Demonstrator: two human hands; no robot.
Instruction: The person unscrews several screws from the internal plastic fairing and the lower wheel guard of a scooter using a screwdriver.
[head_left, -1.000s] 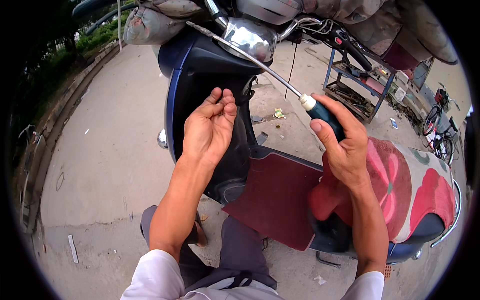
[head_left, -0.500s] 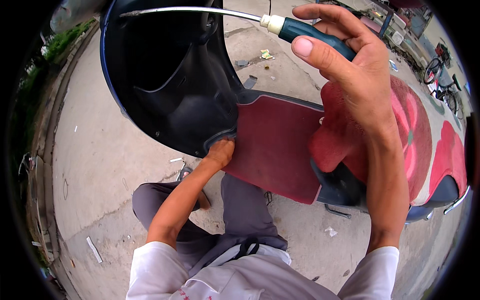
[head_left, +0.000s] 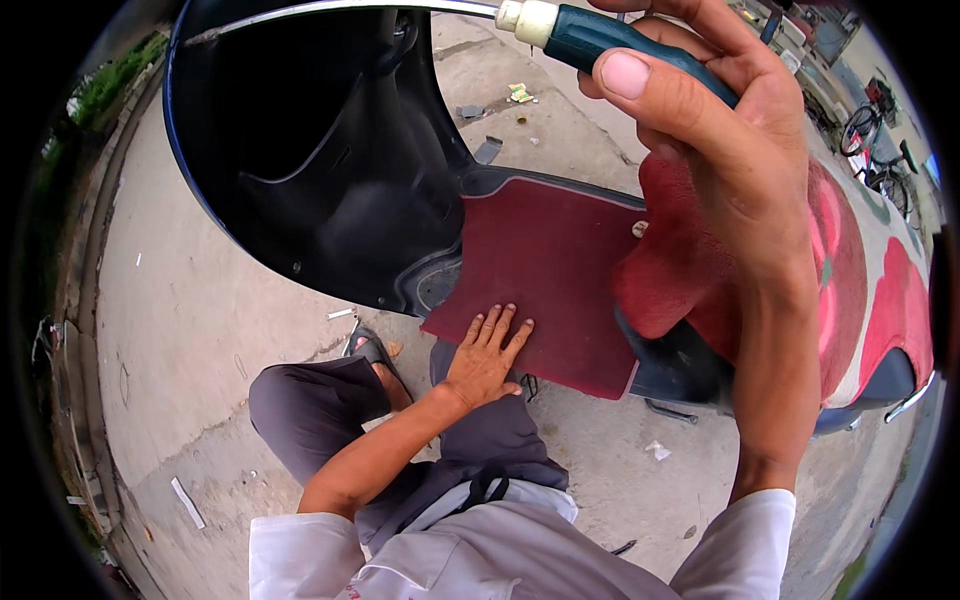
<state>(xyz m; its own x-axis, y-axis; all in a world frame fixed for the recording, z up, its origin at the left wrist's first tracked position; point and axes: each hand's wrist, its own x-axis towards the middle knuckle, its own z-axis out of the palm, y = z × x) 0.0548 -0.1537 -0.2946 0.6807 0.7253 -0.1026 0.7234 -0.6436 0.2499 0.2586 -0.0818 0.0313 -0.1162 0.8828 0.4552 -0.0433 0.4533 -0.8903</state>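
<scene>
My left hand (head_left: 485,362) lies flat with fingers spread on the near edge of a dark red floor mat (head_left: 545,250), which covers the footboard of a scooter. Raised at the upper right, my right hand (head_left: 725,135) is closed round the dark teal handle of a screwdriver (head_left: 615,42). Its cream collar and long metal shaft point left, across the top of the scooter's black inner front panel (head_left: 370,215). I cannot make out the shape of the tip. The mat's left corner is off the black footwell, by a grey patch (head_left: 435,284).
A red, floral plush cover (head_left: 840,270) drapes over the scooter's seat at right. Paper scraps and litter (head_left: 489,150) lie on the concrete ground (head_left: 190,350). Bicycles (head_left: 880,150) stand at the far right, and a kerb with greenery (head_left: 110,90) runs along the left.
My left hand has come away from the footwell's lower corner and moved right and nearer, onto the mat, its fingers now spread. My right hand still holds the screwdriver, slightly higher in view.
</scene>
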